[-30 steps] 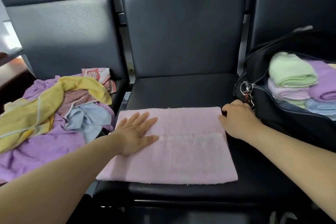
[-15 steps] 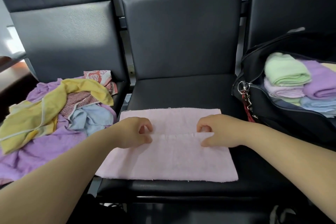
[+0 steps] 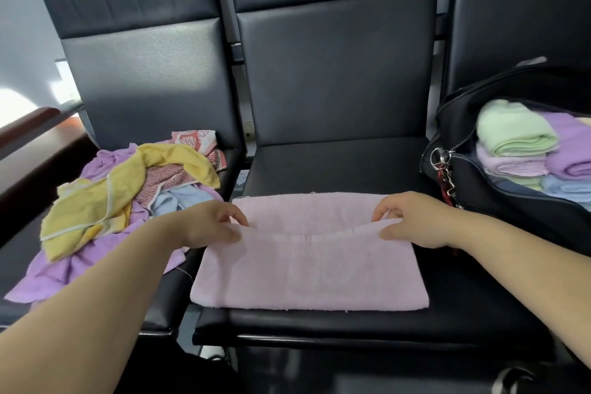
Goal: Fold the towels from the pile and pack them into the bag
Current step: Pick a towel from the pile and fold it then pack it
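Two hands: left hand [image 3: 208,224] and right hand [image 3: 412,221] each pinch the raised edge of the pink towel [image 3: 313,272].
Change: a moment ago they pinched it closer together and low; now they are wide apart and the edge is lifted.
Meaning: I think a new fold is starting.
Towel place: low middle, on the seat [image 3: 335,163], between pile [image 3: 105,201] and bag [image 3: 479,201].
Long way: left to right; the lifted edge faces the frame's top.

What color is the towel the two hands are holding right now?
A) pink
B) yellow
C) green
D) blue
A: the left hand and the right hand each pinch the folded edge of the pink towel lying on the middle seat.
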Demonstrator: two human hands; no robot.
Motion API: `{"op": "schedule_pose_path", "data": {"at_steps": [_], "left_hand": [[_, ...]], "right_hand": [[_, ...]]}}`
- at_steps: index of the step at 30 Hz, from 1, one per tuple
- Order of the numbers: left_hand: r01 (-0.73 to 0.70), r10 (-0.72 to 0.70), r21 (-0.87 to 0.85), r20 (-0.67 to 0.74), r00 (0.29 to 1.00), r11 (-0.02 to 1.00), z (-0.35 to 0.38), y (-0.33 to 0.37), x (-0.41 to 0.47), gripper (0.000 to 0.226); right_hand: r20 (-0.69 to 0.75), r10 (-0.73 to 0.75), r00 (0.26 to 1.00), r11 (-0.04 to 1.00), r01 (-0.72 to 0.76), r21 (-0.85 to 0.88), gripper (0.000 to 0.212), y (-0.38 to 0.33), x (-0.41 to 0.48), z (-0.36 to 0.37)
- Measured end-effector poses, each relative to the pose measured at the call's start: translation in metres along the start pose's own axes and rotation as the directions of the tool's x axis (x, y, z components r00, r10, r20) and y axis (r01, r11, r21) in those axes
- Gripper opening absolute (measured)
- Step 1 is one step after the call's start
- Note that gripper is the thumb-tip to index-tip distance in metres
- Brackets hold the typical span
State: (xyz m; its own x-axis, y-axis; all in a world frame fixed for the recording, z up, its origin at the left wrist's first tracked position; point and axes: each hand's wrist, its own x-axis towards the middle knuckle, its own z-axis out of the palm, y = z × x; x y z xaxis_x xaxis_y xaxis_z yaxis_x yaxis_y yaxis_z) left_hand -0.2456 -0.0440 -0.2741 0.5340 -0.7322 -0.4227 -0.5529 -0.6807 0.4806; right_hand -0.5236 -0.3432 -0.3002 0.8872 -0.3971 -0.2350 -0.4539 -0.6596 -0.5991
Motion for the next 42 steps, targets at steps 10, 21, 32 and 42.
{"op": "schedule_pose_path", "data": {"at_steps": [10, 21, 32, 42], "left_hand": [[-0.111, -0.07, -0.418, -0.395, 0.916, 0.902, -0.002, 0.006, -0.004, 0.012], [-0.022, -0.003, -0.035, -0.605, 0.796, 0.999, 0.017, 0.037, 0.046, 0.027], [-0.158, 0.204, 0.388, -0.081, 0.976, 0.908, 0.097, 0.1, 0.027, 0.047], [-0.017, 0.128, 0.54, -0.169, 0.977, 0.841, 0.106, 0.128, 0.044, 0.054]], "right_hand": [[-0.288, 0.161, 0.944, 0.904, -0.024, 0.426, 0.015, 0.01, 0.001, 0.006], [-0.451, 0.17, 0.876, 0.98, -0.103, 0.17, 0.03, 0.017, 0.037, 0.0], [-0.047, -0.07, 0.996, 0.938, 0.05, -0.343, 0.031, 0.009, 0.013, 0.003], [0.045, -0.072, 0.996, 0.951, 0.082, -0.299, 0.019, -0.012, -0.042, 0.013]]}}
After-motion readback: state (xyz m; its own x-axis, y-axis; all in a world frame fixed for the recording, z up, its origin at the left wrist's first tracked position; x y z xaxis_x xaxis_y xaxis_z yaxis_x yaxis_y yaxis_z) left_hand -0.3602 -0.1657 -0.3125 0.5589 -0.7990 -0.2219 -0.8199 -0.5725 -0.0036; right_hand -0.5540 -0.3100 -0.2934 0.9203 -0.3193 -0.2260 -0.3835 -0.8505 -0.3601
